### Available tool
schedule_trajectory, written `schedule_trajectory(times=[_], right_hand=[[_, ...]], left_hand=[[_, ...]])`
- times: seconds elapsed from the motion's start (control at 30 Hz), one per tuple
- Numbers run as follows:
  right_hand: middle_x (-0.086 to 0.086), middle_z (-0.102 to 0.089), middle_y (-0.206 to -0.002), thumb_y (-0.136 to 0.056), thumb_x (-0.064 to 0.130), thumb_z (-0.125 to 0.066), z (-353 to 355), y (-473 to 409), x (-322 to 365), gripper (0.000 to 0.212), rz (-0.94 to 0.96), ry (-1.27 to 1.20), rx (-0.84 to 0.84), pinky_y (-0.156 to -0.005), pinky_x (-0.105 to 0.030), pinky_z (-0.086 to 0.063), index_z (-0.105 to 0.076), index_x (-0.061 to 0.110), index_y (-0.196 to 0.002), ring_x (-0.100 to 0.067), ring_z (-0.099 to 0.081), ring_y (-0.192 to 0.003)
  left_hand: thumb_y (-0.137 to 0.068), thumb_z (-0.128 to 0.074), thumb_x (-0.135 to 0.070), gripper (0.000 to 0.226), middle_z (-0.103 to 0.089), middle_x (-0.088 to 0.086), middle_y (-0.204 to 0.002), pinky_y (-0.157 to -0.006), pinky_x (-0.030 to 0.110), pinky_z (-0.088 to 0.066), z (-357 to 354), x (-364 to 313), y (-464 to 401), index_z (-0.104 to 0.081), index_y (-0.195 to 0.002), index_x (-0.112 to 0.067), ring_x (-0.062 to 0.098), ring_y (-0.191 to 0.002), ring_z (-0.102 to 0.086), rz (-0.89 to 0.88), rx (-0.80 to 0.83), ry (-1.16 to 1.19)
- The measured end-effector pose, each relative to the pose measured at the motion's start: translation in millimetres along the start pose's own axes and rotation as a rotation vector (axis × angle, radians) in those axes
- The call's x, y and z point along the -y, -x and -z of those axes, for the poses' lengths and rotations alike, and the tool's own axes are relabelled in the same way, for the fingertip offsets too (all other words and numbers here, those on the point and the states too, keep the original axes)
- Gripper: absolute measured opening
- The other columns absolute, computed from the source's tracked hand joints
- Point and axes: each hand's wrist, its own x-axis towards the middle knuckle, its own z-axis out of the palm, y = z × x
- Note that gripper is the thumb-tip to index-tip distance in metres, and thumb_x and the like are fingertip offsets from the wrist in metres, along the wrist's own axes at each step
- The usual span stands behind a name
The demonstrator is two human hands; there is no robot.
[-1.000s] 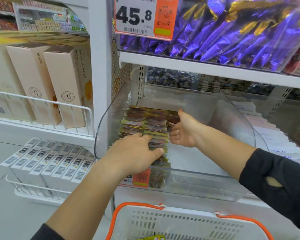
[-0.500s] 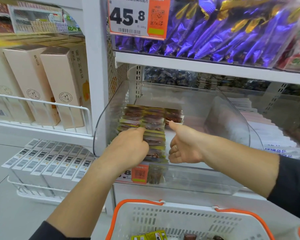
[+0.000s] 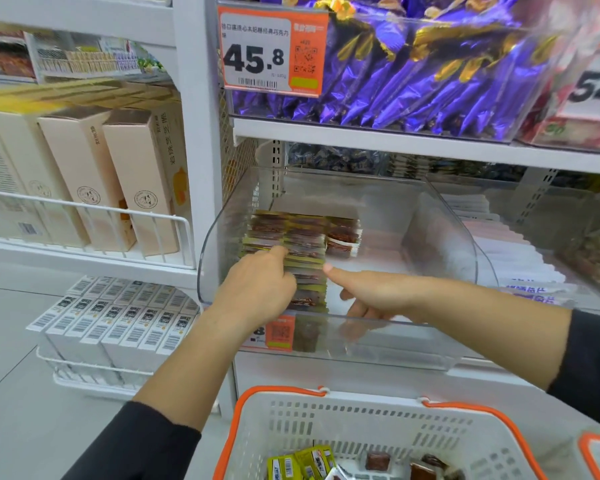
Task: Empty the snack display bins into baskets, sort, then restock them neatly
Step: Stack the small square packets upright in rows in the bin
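- Head view: we see the clear plastic display bin [image 3: 440,244] on the white shelf, with rows of small brown-and-yellow snack packets [image 3: 302,237] stacked upright in its left part.
- Head view: the left hand [image 3: 257,289] reaches over the bin's front wall; its fingers are curled onto the front-left packets of the row. We cannot tell whether they pinch a packet or only press on it, as the fingertips are hidden.
- Head view: the right hand [image 3: 374,292] lies inside the bin just right of the same row, thumb straight and pointing at the row's edge, the other fingers loosely spread downward and holding nothing.
- Head view: the packets thus lie between the two hands, under the left fingers and just beside the right thumb.
- Head view: below the shelf we see the white perforated plastic basket with orange rim [image 3: 361,420]; a few yellow-green and brown packets [image 3: 302,465] lie on its floor.
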Motion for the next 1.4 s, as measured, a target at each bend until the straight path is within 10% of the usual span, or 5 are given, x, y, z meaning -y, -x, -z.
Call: schedule_trajectory(times=[0.17,0.4,0.77,1.03,1.4], right_hand=[[0.0,-0.074,-0.092,-0.099,0.036,-0.044,-8,36,-35,0.032,0.443,-0.056,-0.499,-0.079,-0.029,-0.052,-0.068,0.017,-0.109,-0.014,-0.07,-0.081],[0.001,-0.073,-0.083,-0.09,0.024,-0.05,-86,40,-132,0.025,0.976,0.261,-1.161,-0.07,-0.029,-0.044,-0.072,0.013,-0.087,-0.016,-0.063,-0.078],[-0.009,-0.061,-0.092,-0.098,0.035,-0.046,-218,-23,-337,0.031,-0.131,0.423,0.083,-0.074,-0.031,-0.041,-0.056,0.017,-0.074,-0.027,-0.06,-0.105],[-0.009,-0.046,-0.141,-0.094,0.051,-0.048,-263,-54,-357,0.062,-0.259,0.472,-0.151,-0.098,-0.036,-0.043,-0.039,0.012,-0.141,-0.026,-0.039,-0.133],[-0.014,0.001,-0.161,-0.083,0.071,-0.052,-294,-112,-349,0.094,-0.22,0.292,-0.023,-0.116,-0.045,-0.022,-0.011,0.025,-0.154,-0.031,-0.009,-0.148]], left_hand=[[-0.085,-0.042,-0.014,0.033,-0.07,0.0,-0.094,-0.088,0.036,-0.041,-3,-13,33,-0.069,-0.103,-0.014,0.024,-0.091,-0.059,-0.368,-0.537,0.106],[-0.073,-0.044,-0.01,0.03,-0.066,0.007,-0.082,-0.078,0.037,-0.038,-82,-22,92,-0.07,-0.087,-0.01,0.03,-0.084,-0.059,-0.855,-0.283,-0.284],[-0.096,-0.046,-0.028,0.038,-0.055,0.011,-0.132,-0.098,0.04,-0.046,-289,73,201,-0.054,-0.13,-0.014,0.029,-0.118,-0.054,0.364,0.697,-0.247],[-0.094,-0.052,-0.038,0.048,-0.054,0.017,-0.125,-0.087,0.039,-0.052,-349,96,220,-0.048,-0.127,-0.004,0.033,-0.103,-0.062,0.784,0.67,0.051],[-0.088,-0.048,-0.064,0.09,0.013,0.006,-0.162,-0.12,0.048,-0.004,-391,73,171,0.003,-0.154,-0.032,0.031,-0.149,0.009,0.126,0.632,-0.221]])
